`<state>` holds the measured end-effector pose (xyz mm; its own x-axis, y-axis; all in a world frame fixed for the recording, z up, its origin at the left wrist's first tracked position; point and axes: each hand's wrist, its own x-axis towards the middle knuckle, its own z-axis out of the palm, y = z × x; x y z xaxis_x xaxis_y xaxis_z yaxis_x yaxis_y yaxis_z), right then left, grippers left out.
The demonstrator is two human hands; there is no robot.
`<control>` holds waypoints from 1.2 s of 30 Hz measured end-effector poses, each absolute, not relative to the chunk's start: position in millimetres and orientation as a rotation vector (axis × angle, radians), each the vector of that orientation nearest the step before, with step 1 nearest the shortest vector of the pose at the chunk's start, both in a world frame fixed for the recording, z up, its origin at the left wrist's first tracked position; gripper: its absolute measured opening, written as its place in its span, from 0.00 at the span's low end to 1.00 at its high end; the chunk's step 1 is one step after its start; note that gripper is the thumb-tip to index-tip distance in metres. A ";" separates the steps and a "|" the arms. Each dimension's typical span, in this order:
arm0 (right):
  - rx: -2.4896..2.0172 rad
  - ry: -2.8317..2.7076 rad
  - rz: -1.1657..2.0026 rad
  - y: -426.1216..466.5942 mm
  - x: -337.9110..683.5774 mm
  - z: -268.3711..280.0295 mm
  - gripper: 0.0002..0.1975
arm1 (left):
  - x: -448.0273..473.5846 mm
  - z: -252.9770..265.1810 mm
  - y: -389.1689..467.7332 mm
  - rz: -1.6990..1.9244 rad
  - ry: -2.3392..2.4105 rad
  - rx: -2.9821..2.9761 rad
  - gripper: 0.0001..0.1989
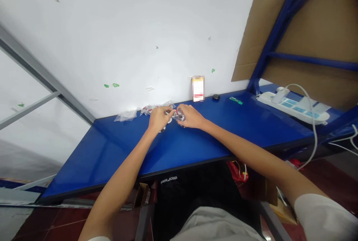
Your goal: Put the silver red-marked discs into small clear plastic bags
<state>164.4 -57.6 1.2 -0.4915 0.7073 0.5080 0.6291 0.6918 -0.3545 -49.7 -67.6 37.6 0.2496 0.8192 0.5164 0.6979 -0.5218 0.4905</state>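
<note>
Over the blue worktop (112, 155), the right hand (191, 116) grasped a clear bag (181, 115) in its fingers; the left hand (159, 119) was just beside it, its fingers' grip impossible to tell.

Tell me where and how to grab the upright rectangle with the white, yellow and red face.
Probably by its two long side edges, from the front: the upright rectangle stands taller than wide, close to the white wall, which leaves little room behind.
</note>
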 end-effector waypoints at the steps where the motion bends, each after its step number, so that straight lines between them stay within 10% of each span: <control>1: -1.009 -2.263 0.215 -58.7 163.8 1.2 0.20 | -48.3 37.1 -68.6 1.127 1.452 2.341 0.10; 26: -0.633 -1.642 1.834 -70.3 172.7 29.6 0.15 | -55.0 74.9 -94.7 0.923 0.794 2.425 0.12; 36: -0.563 -1.723 1.516 -60.3 175.4 31.5 0.25 | -54.6 58.8 -79.9 1.239 1.193 2.094 0.16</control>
